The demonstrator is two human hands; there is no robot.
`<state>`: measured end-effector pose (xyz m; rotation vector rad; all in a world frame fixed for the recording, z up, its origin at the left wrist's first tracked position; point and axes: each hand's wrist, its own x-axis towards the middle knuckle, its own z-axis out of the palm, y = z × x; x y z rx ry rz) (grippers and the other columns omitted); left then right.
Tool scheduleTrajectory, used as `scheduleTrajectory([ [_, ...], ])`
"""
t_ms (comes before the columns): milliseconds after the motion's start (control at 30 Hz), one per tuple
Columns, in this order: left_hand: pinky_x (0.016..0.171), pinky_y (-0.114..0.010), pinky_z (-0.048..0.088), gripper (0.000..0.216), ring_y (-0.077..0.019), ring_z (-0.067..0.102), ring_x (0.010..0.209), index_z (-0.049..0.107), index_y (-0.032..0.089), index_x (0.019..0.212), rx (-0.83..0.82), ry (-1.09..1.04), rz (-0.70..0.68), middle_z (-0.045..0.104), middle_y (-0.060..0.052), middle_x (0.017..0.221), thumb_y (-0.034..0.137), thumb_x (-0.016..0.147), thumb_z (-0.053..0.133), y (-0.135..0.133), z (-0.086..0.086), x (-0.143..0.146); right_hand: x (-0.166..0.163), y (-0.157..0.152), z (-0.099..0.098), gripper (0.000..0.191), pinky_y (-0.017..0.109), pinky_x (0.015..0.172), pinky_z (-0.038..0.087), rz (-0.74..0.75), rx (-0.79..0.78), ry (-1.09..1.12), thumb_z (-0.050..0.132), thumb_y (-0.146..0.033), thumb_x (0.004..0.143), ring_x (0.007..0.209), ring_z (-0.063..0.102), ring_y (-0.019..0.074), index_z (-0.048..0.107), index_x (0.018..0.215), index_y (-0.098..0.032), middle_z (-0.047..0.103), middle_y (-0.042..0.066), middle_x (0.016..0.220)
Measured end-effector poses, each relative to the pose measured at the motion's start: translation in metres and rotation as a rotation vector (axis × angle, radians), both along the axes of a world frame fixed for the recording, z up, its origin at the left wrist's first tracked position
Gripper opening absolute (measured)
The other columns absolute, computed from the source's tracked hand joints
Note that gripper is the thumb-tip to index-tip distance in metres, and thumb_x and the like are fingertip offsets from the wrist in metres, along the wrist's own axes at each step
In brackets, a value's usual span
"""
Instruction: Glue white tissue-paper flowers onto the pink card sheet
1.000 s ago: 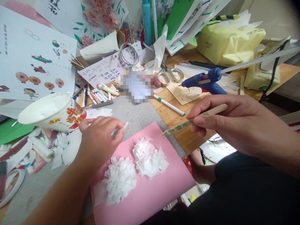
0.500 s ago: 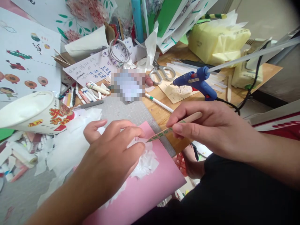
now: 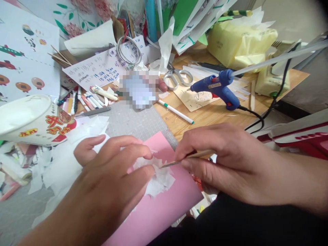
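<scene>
Far left, the paper cup lies tipped on its side, well clear of the action. The left hand has come down off the grey mat and onto the pink card. Its fingers are curled over and nipping the tissue flower, and the second tuft that showed a second ago is now hidden beneath the palm. The wooden stick has dropped too. It was up over the counter and now its tip touches the tissue right at those left fingertips, so holding hand and tool meet on one spot of the flower. It has rolled edge-on and reads as a thin sliver. Its long axis runs from high right down to low left at a shallow slant, tip pointing left. The right hand is closed around it, pen-style. Behind, the blue glue gun rests untouched.
</scene>
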<state>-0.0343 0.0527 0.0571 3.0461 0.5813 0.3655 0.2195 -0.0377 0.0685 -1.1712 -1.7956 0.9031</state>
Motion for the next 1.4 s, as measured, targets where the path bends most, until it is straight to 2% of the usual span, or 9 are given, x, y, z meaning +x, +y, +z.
scheduleTrajectory([
  [167,0.094,-0.058,0.041,0.025,-0.0293,0.063,0.104,0.070,0.035,0.092,-0.044,-0.122,0.152,0.070,0.000,0.102,0.030,0.100,0.047,0.014,-0.001,-0.006,-0.014,-0.010,0.000,0.018,0.027,0.056,0.042,0.114,0.191,-0.363,0.056,-0.006,0.089,0.064,0.056,0.0138,0.070,0.082,-0.016,0.069,0.005,0.077],
  [267,0.087,-0.053,0.039,0.022,-0.0282,0.063,0.098,0.071,0.034,0.094,-0.079,-0.106,0.125,0.071,-0.001,0.104,0.029,0.099,0.050,0.014,-0.003,-0.006,-0.021,-0.016,0.000,0.020,0.029,0.059,0.043,0.144,0.210,-0.384,0.056,-0.007,0.093,0.068,0.057,0.0163,0.070,0.083,-0.017,0.070,0.006,0.078],
  [367,0.086,-0.050,0.034,0.020,-0.0281,0.064,0.096,0.069,0.032,0.095,-0.062,-0.105,0.049,0.070,-0.001,0.103,0.023,0.096,0.052,0.014,-0.005,-0.006,-0.018,-0.014,0.000,0.016,0.027,0.065,0.050,0.145,0.103,-0.229,0.059,-0.009,0.097,0.071,0.064,0.0157,0.073,0.089,-0.015,0.073,0.007,0.081],
  [567,0.086,-0.047,0.028,0.011,-0.0265,0.065,0.092,0.067,0.032,0.094,-0.054,-0.074,-0.001,0.069,0.001,0.100,0.030,0.097,0.057,0.023,-0.008,-0.010,-0.004,0.002,-0.012,0.025,0.026,0.062,0.052,-0.377,-0.120,0.414,0.074,-0.031,0.098,0.065,0.064,0.0130,0.068,0.075,-0.023,0.068,-0.001,0.076],
  [733,0.087,-0.046,0.028,0.014,-0.0248,0.064,0.092,0.065,0.032,0.091,-0.109,-0.084,0.003,0.070,0.001,0.099,0.031,0.098,0.053,0.019,-0.010,-0.010,-0.007,0.009,-0.025,0.040,0.024,0.060,0.052,-0.314,-0.256,0.449,0.082,-0.038,0.093,0.065,0.061,0.0112,0.059,0.065,-0.020,0.063,-0.002,0.072],
  [1000,0.088,-0.045,0.028,0.011,-0.0240,0.063,0.090,0.067,0.032,0.091,-0.159,-0.090,0.049,0.069,0.002,0.098,0.032,0.094,0.057,0.015,-0.010,-0.006,-0.010,0.013,-0.026,0.051,0.023,0.058,0.051,-0.299,-0.383,0.575,0.086,-0.054,0.086,0.062,0.061,0.0091,0.056,0.064,-0.019,0.062,-0.003,0.072],
  [1100,0.092,-0.046,0.029,0.011,-0.0250,0.063,0.094,0.068,0.032,0.094,-0.205,-0.088,0.129,0.069,0.001,0.101,0.033,0.093,0.057,0.010,-0.009,-0.004,-0.009,0.013,-0.027,0.050,0.022,0.055,0.050,-0.275,-0.428,0.652,0.088,-0.052,0.084,0.059,0.061,0.0086,0.056,0.065,-0.019,0.063,-0.004,0.070],
  [1233,0.092,-0.046,0.030,0.013,-0.0260,0.064,0.099,0.069,0.035,0.101,-0.211,-0.031,0.123,0.068,0.002,0.107,0.034,0.089,0.066,0.006,-0.009,-0.004,-0.006,0.010,-0.030,0.042,0.022,0.054,0.050,-0.203,-0.449,0.655,0.083,-0.043,0.092,0.061,0.063,0.0092,0.058,0.067,-0.019,0.065,-0.002,0.070],
  [1400,0.095,-0.048,0.030,0.018,-0.0285,0.065,0.102,0.072,0.039,0.101,-0.216,0.063,0.112,0.070,0.005,0.110,0.034,0.083,0.071,0.005,-0.008,-0.003,-0.002,0.010,-0.027,0.038,0.022,0.058,0.053,-0.156,-0.469,0.634,0.085,-0.043,0.090,0.063,0.063,0.0098,0.063,0.070,-0.018,0.065,-0.002,0.069],
])
